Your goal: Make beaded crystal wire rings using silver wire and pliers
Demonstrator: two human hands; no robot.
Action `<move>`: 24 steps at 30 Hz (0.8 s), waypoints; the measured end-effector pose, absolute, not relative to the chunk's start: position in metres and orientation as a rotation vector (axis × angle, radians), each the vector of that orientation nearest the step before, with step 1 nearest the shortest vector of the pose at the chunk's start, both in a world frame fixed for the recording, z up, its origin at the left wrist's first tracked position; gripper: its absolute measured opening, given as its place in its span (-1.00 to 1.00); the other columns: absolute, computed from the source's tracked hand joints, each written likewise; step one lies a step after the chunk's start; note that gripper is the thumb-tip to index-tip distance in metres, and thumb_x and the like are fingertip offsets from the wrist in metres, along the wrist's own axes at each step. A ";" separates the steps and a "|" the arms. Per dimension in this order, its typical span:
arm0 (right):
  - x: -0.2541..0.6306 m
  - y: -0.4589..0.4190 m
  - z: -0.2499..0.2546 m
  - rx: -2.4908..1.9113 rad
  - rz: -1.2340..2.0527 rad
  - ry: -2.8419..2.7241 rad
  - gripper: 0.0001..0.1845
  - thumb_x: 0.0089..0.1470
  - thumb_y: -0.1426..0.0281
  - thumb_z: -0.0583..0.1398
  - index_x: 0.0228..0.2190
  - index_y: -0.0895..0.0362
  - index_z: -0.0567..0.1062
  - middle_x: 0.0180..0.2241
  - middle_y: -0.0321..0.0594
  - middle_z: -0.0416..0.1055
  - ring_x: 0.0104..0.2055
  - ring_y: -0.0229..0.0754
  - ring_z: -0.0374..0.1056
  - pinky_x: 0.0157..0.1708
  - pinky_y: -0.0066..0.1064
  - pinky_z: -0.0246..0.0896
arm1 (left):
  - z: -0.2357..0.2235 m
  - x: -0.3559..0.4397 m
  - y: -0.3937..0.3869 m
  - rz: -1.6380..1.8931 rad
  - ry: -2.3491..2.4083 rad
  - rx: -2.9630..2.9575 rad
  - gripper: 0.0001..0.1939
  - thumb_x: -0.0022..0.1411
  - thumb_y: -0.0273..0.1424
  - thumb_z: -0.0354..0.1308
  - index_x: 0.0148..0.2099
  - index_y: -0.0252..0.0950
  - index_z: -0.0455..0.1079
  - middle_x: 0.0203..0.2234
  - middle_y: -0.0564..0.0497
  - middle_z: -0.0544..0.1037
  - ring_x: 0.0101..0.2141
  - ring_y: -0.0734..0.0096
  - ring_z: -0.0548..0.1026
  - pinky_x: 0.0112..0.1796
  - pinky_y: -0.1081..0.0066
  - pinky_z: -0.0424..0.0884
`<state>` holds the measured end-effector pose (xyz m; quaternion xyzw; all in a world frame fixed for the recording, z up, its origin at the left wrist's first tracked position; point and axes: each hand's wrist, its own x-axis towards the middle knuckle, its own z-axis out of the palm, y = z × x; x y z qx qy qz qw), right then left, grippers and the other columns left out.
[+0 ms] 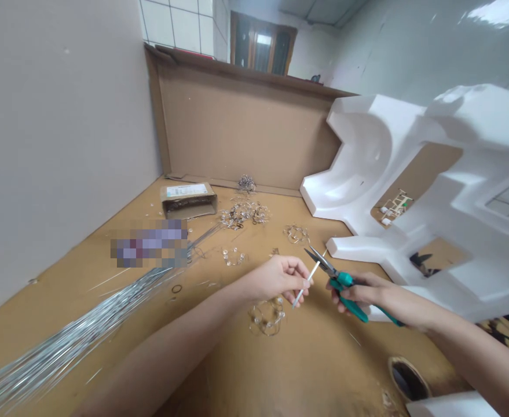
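Holding white stick, green-handled pliers; box label illegible.

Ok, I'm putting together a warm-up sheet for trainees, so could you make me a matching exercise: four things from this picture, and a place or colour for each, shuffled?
Things:
1. Pliers
2. Thin stick
3. Bundle of strands
4. Small box

Places and colours:
A. White, held in the left hand
B. Brown, with a pale label on top
C. Green-handled, held in the right hand
D. Silvery, spreading towards the picture's lower left

Pairs: 1-C, 2-A, 3-D, 4-B
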<state>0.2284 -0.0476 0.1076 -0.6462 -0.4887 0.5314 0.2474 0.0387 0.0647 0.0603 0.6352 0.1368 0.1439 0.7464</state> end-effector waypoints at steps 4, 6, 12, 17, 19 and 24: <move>0.225 -0.049 0.109 -1.699 1.532 -1.240 -0.66 -0.11 0.31 0.13 -0.24 0.21 0.37 -0.36 -0.14 0.40 -0.34 -0.15 0.35 -0.34 -0.31 0.23 | 0.064 0.038 0.060 0.286 0.304 1.386 -0.81 -0.02 -0.37 0.19 -0.39 -0.38 0.29 -0.58 0.06 0.41 -0.62 0.58 0.40 -0.59 0.52 0.34; 0.223 -0.050 0.110 -1.685 1.547 -1.221 -0.67 -0.11 0.33 0.13 -0.25 0.20 0.37 -0.38 -0.16 0.39 -0.37 -0.17 0.35 -0.36 -0.31 0.24 | 0.064 0.038 0.059 0.276 0.299 1.382 -0.81 -0.01 -0.38 0.19 -0.39 -0.38 0.29 -0.57 0.06 0.41 -0.61 0.57 0.40 -0.58 0.52 0.35; 0.222 -0.052 0.111 -1.674 1.562 -1.213 -0.73 -0.09 0.35 0.11 -0.29 0.21 0.37 -0.42 -0.18 0.38 -0.43 -0.19 0.35 -0.39 -0.31 0.25 | 0.061 0.039 0.059 0.265 0.283 1.373 -0.83 -0.01 -0.39 0.19 -0.38 -0.38 0.30 -0.57 0.05 0.42 -0.59 0.56 0.41 -0.57 0.51 0.36; 0.224 -0.051 0.110 -1.675 1.561 -1.249 -0.80 -0.08 0.36 0.10 -0.35 0.21 0.36 -0.43 -0.18 0.38 -0.45 -0.21 0.35 -0.43 -0.34 0.23 | 0.062 0.038 0.059 0.240 0.269 1.322 -0.82 -0.01 -0.39 0.19 -0.38 -0.40 0.30 -0.56 0.03 0.42 -0.62 0.58 0.40 -0.59 0.53 0.32; 0.224 -0.052 0.110 -1.679 1.554 -1.267 -0.81 -0.07 0.36 0.10 -0.37 0.20 0.36 -0.44 -0.20 0.38 -0.47 -0.23 0.34 -0.45 -0.36 0.22 | 0.063 0.038 0.059 0.228 0.269 1.310 -0.82 -0.01 -0.40 0.19 -0.38 -0.40 0.30 -0.57 0.03 0.42 -0.63 0.58 0.39 -0.59 0.53 0.32; 0.219 -0.053 0.114 -1.764 1.495 -1.296 -0.81 -0.08 0.32 0.10 -0.41 0.20 0.35 -0.50 -0.24 0.35 -0.54 -0.28 0.30 -0.53 -0.41 0.19 | 0.063 0.038 0.059 0.229 0.263 1.302 -0.82 -0.02 -0.41 0.20 -0.38 -0.41 0.30 -0.56 0.03 0.42 -0.62 0.57 0.40 -0.59 0.53 0.33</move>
